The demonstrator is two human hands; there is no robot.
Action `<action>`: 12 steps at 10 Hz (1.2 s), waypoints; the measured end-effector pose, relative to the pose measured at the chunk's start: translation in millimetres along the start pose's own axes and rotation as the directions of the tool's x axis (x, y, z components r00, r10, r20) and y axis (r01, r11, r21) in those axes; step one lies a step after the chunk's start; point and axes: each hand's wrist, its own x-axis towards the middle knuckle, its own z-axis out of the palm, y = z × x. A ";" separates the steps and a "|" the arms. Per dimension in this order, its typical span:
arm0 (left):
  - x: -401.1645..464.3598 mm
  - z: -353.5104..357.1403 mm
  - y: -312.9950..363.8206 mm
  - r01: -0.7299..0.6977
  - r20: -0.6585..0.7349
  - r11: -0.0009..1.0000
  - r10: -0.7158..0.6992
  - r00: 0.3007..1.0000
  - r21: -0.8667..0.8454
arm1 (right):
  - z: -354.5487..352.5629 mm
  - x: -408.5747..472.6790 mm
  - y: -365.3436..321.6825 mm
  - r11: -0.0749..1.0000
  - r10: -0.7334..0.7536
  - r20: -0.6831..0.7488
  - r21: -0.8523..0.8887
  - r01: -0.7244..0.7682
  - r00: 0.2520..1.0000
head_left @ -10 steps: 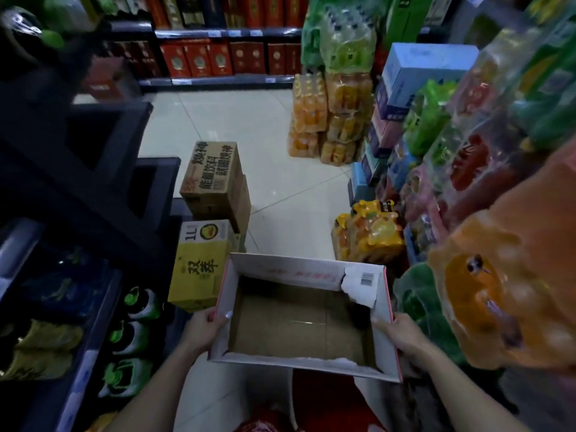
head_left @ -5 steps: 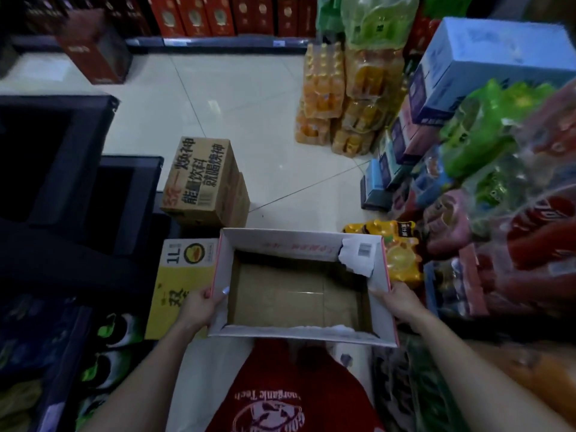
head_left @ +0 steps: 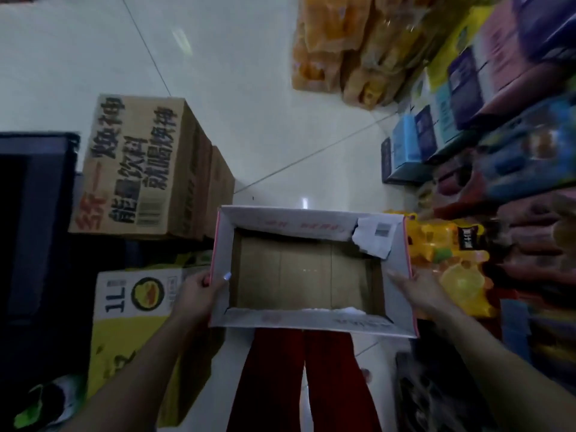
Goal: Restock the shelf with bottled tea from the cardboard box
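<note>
your left hand [head_left: 199, 296] and right hand [head_left: 419, 293] clasp the short ends of the empty white-rimmed brown cardboard box [head_left: 307, 322]; it should be light and flexible, so hold both side walls.

Empty cardboard box [head_left: 305, 277], left hand [head_left: 199, 293] and right hand [head_left: 420, 291] gripping its sides

Head camera tilting steeply downward, red trousers [head_left: 299, 381] coming into view beneath the open white cardboard box [head_left: 311, 322], far red-boxed shelves leaving view.
</note>
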 end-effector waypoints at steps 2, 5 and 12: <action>153.8 57.7 -35.6 -0.013 -0.035 1.000 0.012 0.999 -0.023 | 56.3 168.1 13.9 0.998 -0.011 0.000 -0.069 0.011 1.000; 303.6 126.4 -103.0 0.024 -0.032 0.999 -0.025 0.999 -0.028 | 123.9 316.3 64.9 0.997 0.038 0.041 -0.073 -0.035 0.998; 248.2 102.9 -8.3 0.024 0.014 0.977 -0.028 1.000 0.213 | 81.7 273.6 2.7 0.833 -0.090 0.159 -0.529 0.162 0.983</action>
